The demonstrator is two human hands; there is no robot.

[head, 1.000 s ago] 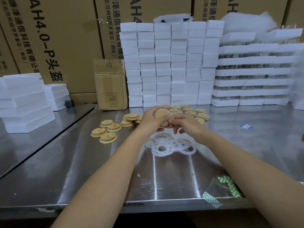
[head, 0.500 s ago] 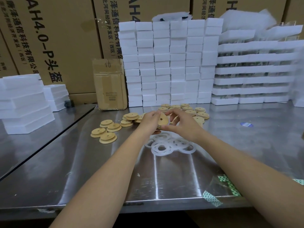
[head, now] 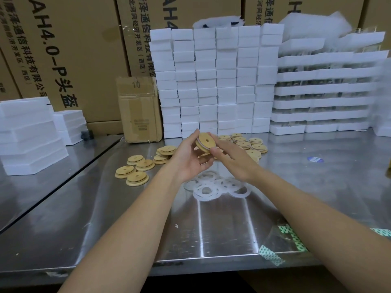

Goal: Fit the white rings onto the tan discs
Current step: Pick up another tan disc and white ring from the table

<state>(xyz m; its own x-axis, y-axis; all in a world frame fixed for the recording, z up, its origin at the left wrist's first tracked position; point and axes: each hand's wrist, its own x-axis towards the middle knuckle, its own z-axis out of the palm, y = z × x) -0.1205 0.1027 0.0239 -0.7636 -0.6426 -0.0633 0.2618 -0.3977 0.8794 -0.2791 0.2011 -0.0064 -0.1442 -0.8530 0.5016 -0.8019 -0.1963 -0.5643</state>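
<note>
A tan disc [head: 206, 142] with a small centre hole is held up on edge above the steel table [head: 127, 218], a white ring showing around its rim. My left hand [head: 188, 159] grips it from the left and below. My right hand [head: 230, 159] touches its lower right edge with thumb and fingers. A loose pile of white rings [head: 215, 186] lies on the table just below both hands. Several tan discs [head: 137, 166] lie to the left, and another group of tan discs [head: 247, 143] lies behind my right hand.
Stacks of white foam blocks [head: 215, 81] and white trays [head: 328, 92] line the back. A small cardboard box [head: 139, 108] stands at back left, more foam blocks [head: 29, 132] at far left. Green tape scraps [head: 270, 253] lie near the front edge.
The disc has turned from flat-on to tilted on edge and risen slightly. My right hand slid from the top of the disc to its lower right edge.
</note>
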